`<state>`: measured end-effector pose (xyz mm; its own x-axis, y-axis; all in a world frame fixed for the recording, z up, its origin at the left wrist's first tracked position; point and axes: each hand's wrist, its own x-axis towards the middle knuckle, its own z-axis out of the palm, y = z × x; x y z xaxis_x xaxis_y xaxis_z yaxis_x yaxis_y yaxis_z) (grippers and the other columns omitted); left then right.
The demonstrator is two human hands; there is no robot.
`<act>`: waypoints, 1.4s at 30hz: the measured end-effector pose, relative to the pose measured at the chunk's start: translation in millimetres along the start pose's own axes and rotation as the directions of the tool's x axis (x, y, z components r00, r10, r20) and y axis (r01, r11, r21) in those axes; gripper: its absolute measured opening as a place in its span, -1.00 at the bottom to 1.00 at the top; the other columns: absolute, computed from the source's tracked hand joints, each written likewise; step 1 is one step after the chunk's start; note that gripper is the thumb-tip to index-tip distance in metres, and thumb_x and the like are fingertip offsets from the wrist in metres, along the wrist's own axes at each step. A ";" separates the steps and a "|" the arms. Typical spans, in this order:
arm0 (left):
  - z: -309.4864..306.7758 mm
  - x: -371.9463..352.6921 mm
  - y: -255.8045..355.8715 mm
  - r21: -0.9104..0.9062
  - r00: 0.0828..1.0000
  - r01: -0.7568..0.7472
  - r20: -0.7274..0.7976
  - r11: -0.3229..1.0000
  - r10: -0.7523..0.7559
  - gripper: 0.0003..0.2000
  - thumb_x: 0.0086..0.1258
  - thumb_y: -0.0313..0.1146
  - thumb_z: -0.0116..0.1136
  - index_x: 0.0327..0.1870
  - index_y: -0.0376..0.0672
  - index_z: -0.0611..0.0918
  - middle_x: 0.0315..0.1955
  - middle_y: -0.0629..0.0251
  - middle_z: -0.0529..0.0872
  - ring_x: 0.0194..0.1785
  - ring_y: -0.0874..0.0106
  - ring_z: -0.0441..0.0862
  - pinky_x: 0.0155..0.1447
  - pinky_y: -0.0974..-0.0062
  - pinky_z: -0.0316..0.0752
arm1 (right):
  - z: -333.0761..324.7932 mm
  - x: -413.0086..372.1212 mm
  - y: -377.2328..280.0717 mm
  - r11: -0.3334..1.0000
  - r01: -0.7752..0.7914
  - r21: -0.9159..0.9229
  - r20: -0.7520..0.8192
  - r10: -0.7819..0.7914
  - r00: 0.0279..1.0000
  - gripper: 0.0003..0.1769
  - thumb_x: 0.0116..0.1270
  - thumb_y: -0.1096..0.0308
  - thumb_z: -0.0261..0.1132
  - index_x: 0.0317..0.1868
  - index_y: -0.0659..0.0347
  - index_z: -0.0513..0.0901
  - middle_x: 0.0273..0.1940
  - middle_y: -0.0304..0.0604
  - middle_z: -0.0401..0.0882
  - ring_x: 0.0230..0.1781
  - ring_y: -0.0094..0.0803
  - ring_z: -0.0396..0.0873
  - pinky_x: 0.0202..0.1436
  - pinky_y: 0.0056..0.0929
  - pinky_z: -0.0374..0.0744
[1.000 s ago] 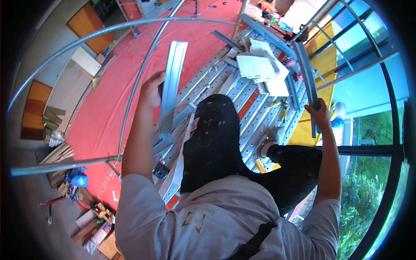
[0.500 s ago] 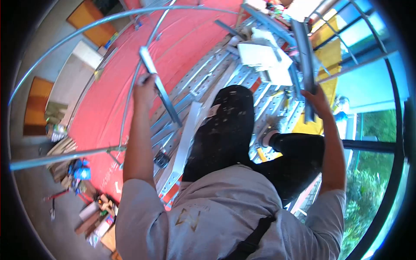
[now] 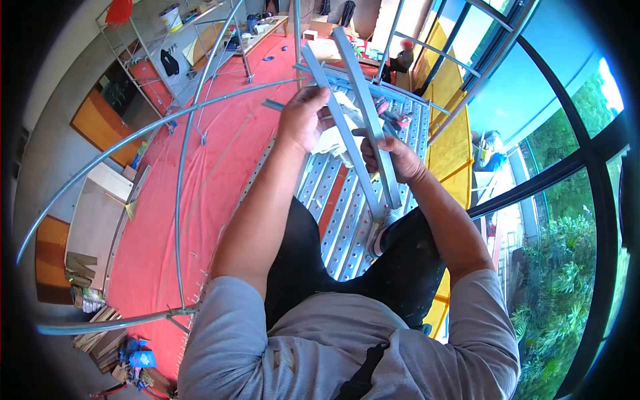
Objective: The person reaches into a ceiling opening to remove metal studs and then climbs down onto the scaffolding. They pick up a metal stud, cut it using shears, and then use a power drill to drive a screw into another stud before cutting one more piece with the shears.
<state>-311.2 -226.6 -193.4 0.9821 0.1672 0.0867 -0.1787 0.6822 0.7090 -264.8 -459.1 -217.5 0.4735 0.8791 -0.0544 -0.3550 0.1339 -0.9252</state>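
My left hand (image 3: 306,117) grips a long grey metal channel (image 3: 345,133) near its upper part. A second metal channel (image 3: 365,100), just to the right, is held by my right hand (image 3: 393,157) around its lower half. Both channels tilt the same way, top to the left, with their lower ends close together above the perforated metal planks (image 3: 343,233). Behind my hands, white sheets (image 3: 333,141) lie on the planks, partly hidden by the channels. Red tools (image 3: 400,120) rest on the planks right of the channels.
Curved scaffold tubes (image 3: 180,200) rise at the left, over a red floor covering (image 3: 227,127). A yellow board (image 3: 450,160) and a dark window frame (image 3: 593,160) stand at the right. Far back, someone (image 3: 402,61) is partly visible.
Both hands have come together in front of me, bringing the two metal channels side by side. The view has tilted up, showing more of the room beyond the planks.
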 end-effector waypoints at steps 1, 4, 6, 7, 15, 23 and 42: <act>3.5 2.3 -6.4 0.004 0.999 -0.022 0.042 1.000 0.022 -0.84 0.45 -0.28 0.26 -0.08 -0.11 0.62 -0.23 0.26 0.74 -0.16 0.31 0.73 -0.05 0.19 0.67 | 2.4 -3.8 -4.6 0.999 -0.025 -0.024 -0.019 0.024 1.000 -0.18 0.15 -0.06 0.34 0.31 0.28 0.42 -0.30 -0.27 0.45 -0.35 -0.44 0.44 -0.19 -0.39 0.50; 12.1 8.7 -17.7 0.047 0.998 -0.047 0.041 0.998 0.045 -0.81 0.46 -0.30 0.25 -0.04 -0.17 0.60 -0.18 0.22 0.74 -0.14 0.30 0.73 -0.02 0.17 0.69 | -13.8 -6.5 4.2 0.991 -0.087 -0.104 -0.102 0.076 0.992 -0.28 0.17 -0.04 0.32 0.23 0.28 0.52 -0.16 -0.17 0.60 -0.23 -0.38 0.56 -0.08 -0.40 0.56; 14.2 10.5 -17.9 0.048 0.997 -0.049 0.056 0.998 0.046 -0.80 0.47 -0.31 0.23 -0.01 -0.19 0.59 -0.16 0.20 0.73 -0.12 0.29 0.74 0.00 0.17 0.69 | -21.6 -5.0 4.4 0.990 -0.085 -0.113 -0.082 0.076 0.994 -0.32 0.18 -0.02 0.31 0.20 0.28 0.54 -0.08 -0.11 0.66 -0.15 -0.34 0.62 -0.02 -0.39 0.59; 16.1 10.4 -18.6 0.056 0.998 -0.049 0.041 0.997 0.047 -0.79 0.47 -0.31 0.23 -0.01 -0.19 0.59 -0.16 0.20 0.74 -0.12 0.29 0.74 0.00 0.17 0.70 | -23.8 -6.2 3.2 0.991 -0.103 -0.087 -0.042 0.100 0.994 -0.33 0.18 -0.02 0.29 0.19 0.28 0.55 -0.07 -0.09 0.68 -0.13 -0.33 0.66 0.02 -0.38 0.61; 25.3 13.4 -25.9 0.113 0.999 -0.041 0.017 0.993 0.040 -0.84 0.48 -0.33 0.21 -0.03 -0.16 0.64 -0.20 0.25 0.76 -0.19 0.34 0.74 -0.10 0.27 0.70 | -19.6 -12.6 4.8 0.993 -0.100 -0.061 -0.061 0.096 0.993 -0.40 0.21 0.02 0.28 0.16 0.25 0.55 -0.10 -0.11 0.67 -0.15 -0.33 0.66 0.02 -0.36 0.62; 8.9 15.6 -51.3 0.189 0.996 -0.088 0.042 0.978 0.082 -0.66 0.42 -0.26 0.31 0.08 -0.25 0.58 -0.09 0.20 0.73 -0.06 0.33 0.72 0.07 0.21 0.65 | -7.0 -14.7 6.1 0.955 -0.171 -0.242 -0.203 0.123 0.971 -0.46 0.22 0.12 0.38 0.11 0.30 0.56 -0.13 -0.11 0.65 -0.16 -0.35 0.65 0.00 -0.34 0.62; -251.3 -255.7 -269.5 0.665 0.763 0.620 -0.388 0.416 -0.518 -0.42 0.48 0.16 0.02 0.24 -0.17 0.60 0.17 -0.12 0.62 0.25 0.05 0.57 0.29 0.12 0.45 | -82.8 -83.6 19.2 0.864 -0.351 -0.362 -0.511 0.132 0.850 -0.46 0.21 0.08 0.40 0.07 0.26 0.54 -0.21 -0.11 0.61 -0.28 -0.34 0.63 -0.18 -0.36 0.66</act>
<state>-529.1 -274.4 -582.6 0.8187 0.0503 -0.5720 0.5742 -0.0860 0.8142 -244.4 -567.9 -261.8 0.7670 0.5310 -0.3601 -0.1816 -0.3587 -0.9156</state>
